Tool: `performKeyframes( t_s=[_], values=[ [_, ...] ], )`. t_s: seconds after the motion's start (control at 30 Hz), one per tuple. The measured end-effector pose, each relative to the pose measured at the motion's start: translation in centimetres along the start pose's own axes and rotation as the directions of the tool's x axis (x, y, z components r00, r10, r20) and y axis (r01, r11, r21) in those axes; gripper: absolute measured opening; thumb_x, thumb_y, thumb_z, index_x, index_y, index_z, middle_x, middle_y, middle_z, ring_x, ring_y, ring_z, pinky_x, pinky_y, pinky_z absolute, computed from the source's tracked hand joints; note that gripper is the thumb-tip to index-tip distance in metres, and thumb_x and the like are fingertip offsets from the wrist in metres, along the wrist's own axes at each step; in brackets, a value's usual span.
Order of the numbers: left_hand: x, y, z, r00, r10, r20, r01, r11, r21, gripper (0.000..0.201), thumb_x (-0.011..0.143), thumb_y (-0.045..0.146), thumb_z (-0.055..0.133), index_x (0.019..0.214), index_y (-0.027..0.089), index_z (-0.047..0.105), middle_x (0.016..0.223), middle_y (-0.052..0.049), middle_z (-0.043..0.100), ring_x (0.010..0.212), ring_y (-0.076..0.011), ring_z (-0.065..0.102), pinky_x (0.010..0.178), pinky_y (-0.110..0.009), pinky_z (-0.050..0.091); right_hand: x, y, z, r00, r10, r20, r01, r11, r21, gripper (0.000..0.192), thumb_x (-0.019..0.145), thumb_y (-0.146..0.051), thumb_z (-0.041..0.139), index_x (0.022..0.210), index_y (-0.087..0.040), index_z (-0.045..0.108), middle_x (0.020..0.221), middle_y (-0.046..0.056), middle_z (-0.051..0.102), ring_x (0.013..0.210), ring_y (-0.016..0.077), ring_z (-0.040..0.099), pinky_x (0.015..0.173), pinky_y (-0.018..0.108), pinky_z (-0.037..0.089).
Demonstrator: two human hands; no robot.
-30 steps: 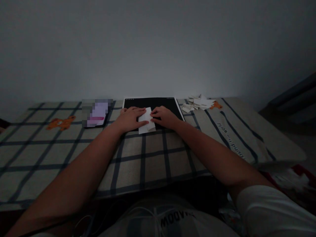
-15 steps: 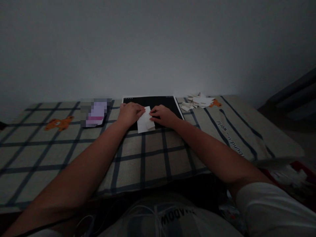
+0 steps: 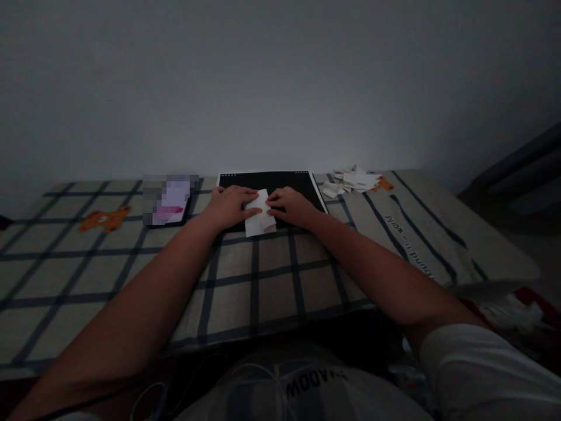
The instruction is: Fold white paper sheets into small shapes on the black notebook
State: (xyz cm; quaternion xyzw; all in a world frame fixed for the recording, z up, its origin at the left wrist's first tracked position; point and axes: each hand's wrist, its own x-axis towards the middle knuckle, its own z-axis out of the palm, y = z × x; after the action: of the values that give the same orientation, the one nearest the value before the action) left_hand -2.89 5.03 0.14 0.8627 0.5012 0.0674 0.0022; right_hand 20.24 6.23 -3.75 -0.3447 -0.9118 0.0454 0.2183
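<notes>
A small white sheet of paper (image 3: 255, 225) with a folded flap at its lower right lies over the black board (image 3: 272, 179), its near end reaching past the board's edge. At the left edge of the paper, my left hand (image 3: 228, 204) holds it down with the fingertips near the top and the thumb lower, spread apart. My right hand (image 3: 291, 204) grips the right edge with bent fingers and thumb close together. Some fingertips overlap the paper, and what lies beneath them is hidden.
A phone (image 3: 170, 202) with a lit, blurred screen lies to the left. Several folded white paper pieces (image 3: 357, 178) are heaped at the back right. The checked tablecloth (image 3: 272, 280) covers the table, against a plain wall (image 3: 272, 88).
My left thumb has moved down and away from the fingers, along the paper's left side. The paper has barely shifted; my right hand stays at its right edge.
</notes>
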Motion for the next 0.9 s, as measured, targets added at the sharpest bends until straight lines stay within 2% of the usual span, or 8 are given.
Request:
performKeyframes(
  t_s=[0.2,0.33,0.57,0.67,0.77,0.9],
  values=[
    [-0.7,0.6,0.4,0.999,-0.006,-0.035,0.007,1.000,0.008,0.043,0.099,0.048,0.056,0.138,0.031,0.065,0.149,-0.006,0.061,0.137,-0.0331,0.051,0.107,-0.053,0.032,-0.1,-0.1,0.0,1.000,-0.001,-0.018,0.001,1.000,0.011,0.027,0.098,-0.031,0.063,0.116,-0.017,0.077,0.122,0.013,0.070,0.109,0.0253,0.058,0.097,0.041,0.043],
    [-1.1,1.0,0.2,0.992,0.076,-0.100,-0.074,0.997,0.027,0.034,0.099,0.043,0.056,0.127,0.031,0.072,0.144,-0.005,0.065,0.134,-0.0326,0.054,0.108,-0.052,0.033,-0.2,-0.4,-0.1,1.000,-0.002,-0.020,0.002,1.000,-0.002,0.026,0.098,-0.029,0.063,0.116,-0.016,0.077,0.122,0.013,0.071,0.111,0.0255,0.059,0.099,0.041,0.044],
    [-0.7,0.4,0.4,0.977,0.204,-0.065,-0.206,0.978,-0.024,0.037,0.100,0.040,0.051,0.122,0.024,0.076,0.132,-0.007,0.072,0.120,-0.0270,0.066,0.104,-0.042,0.046,-0.5,-0.2,-0.1,0.997,-0.005,-0.078,0.009,0.999,0.053,0.026,0.096,-0.027,0.064,0.118,-0.019,0.076,0.124,0.011,0.071,0.114,0.0253,0.059,0.102,0.043,0.045],
    [-0.8,0.3,0.5,0.974,0.210,-0.086,-0.212,0.977,-0.018,0.038,0.100,0.040,0.051,0.122,0.021,0.076,0.131,-0.009,0.072,0.121,-0.0281,0.066,0.104,-0.042,0.047,-0.6,0.1,-0.2,0.995,-0.034,-0.098,0.042,0.996,0.077,0.021,0.094,-0.026,0.067,0.111,-0.021,0.079,0.123,0.011,0.072,0.115,0.0251,0.060,0.103,0.044,0.045],
    [-0.8,0.5,0.5,0.975,0.207,-0.084,-0.207,0.978,0.001,0.038,0.100,0.040,0.051,0.121,0.020,0.076,0.132,-0.009,0.072,0.122,-0.0288,0.065,0.104,-0.044,0.048,-0.6,0.1,-0.5,0.995,-0.084,-0.058,0.089,0.993,0.082,0.019,0.096,-0.028,0.065,0.103,-0.020,0.081,0.116,0.010,0.074,0.112,0.0240,0.062,0.101,0.042,0.047],
    [-0.6,0.7,0.7,0.976,0.184,-0.116,-0.184,0.983,0.010,0.037,0.099,0.038,0.050,0.117,0.020,0.077,0.131,-0.009,0.072,0.121,-0.0297,0.065,0.103,-0.045,0.050,-0.7,0.0,-0.9,0.995,-0.092,-0.030,0.094,0.994,0.064,0.024,0.099,-0.031,0.062,0.107,-0.018,0.080,0.117,0.011,0.076,0.113,0.0240,0.064,0.101,0.042,0.048]
  ],
)
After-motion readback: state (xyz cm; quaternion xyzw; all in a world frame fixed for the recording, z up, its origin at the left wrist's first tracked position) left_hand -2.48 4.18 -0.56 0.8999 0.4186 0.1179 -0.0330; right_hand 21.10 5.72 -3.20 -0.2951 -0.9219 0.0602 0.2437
